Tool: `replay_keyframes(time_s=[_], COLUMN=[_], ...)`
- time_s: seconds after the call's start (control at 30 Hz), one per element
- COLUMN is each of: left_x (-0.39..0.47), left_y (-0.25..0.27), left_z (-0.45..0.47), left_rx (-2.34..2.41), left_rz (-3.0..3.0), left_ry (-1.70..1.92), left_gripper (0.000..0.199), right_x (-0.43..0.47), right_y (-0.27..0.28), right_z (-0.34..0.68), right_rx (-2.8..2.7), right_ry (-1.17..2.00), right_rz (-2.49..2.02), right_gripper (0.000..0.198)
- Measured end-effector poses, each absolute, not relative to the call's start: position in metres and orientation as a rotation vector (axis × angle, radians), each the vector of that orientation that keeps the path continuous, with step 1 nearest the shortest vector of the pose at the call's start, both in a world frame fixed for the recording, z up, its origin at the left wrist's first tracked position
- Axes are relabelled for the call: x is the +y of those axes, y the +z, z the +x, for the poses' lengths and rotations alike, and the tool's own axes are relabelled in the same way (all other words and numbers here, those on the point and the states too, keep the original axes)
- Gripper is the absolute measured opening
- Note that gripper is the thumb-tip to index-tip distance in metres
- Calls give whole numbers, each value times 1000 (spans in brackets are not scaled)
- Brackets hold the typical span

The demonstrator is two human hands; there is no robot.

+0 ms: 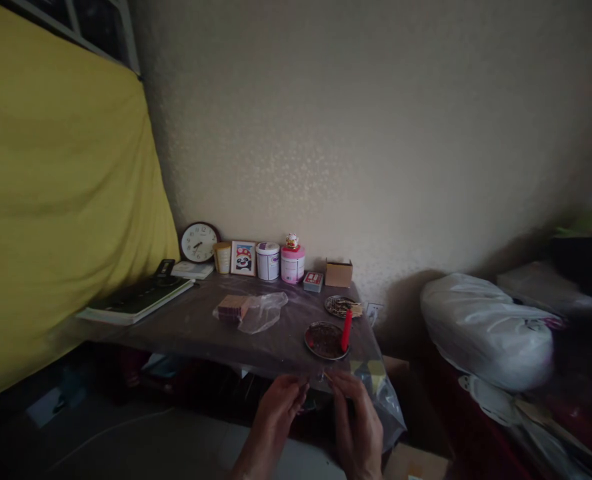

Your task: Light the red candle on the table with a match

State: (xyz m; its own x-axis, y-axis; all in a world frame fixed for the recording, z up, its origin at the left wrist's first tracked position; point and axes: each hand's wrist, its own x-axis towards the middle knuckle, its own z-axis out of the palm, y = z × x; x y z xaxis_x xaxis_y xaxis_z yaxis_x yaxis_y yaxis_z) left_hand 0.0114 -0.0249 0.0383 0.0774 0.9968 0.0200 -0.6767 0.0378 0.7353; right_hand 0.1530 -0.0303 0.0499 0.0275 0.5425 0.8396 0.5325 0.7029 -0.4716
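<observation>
Both hands are in front of the table's near edge, close together. My right hand (359, 417) is closed, with a thin pale matchstick (327, 377) pinched between thumb and finger. My left hand (280, 410) is closed too, its fingers curled; what it holds, if anything, is too dark to make out. Just beyond them, a red candle (347, 332) stands upright at the right side of a round plate (312, 348) with a dark, speckled surface. Behind it, a second round plate (332, 311) bears several thin pale sticks (355, 309).
On the table (186, 333) lie a brown block-shaped pack (234, 308) in clear plastic and a large book (141, 300). Along the wall stand a clock (199, 243), a cup, a framed panda picture, two tins, a card box and a cardboard box (339, 274). White bags (486, 333) sit right.
</observation>
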Motion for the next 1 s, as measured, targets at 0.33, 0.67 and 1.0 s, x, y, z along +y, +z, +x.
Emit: replay_keyframes(time_s=[0.33,0.67,1.0], left_x=[-30,-25,-30], left_y=[46,38,44], left_z=[5,2,14], left_rx=[629,621,486], left_rz=[769,729,761], left_ry=[1417,1411,1389], left_gripper=[20,18,18], right_x=[8,-6,-17], right_y=[26,41,36], right_z=[173,166,149], right_rx=[-1505,-1354,-1595], right_ry=[153,296,34], right_rz=[-1154,-1120,-916], right_gripper=[22,21,12])
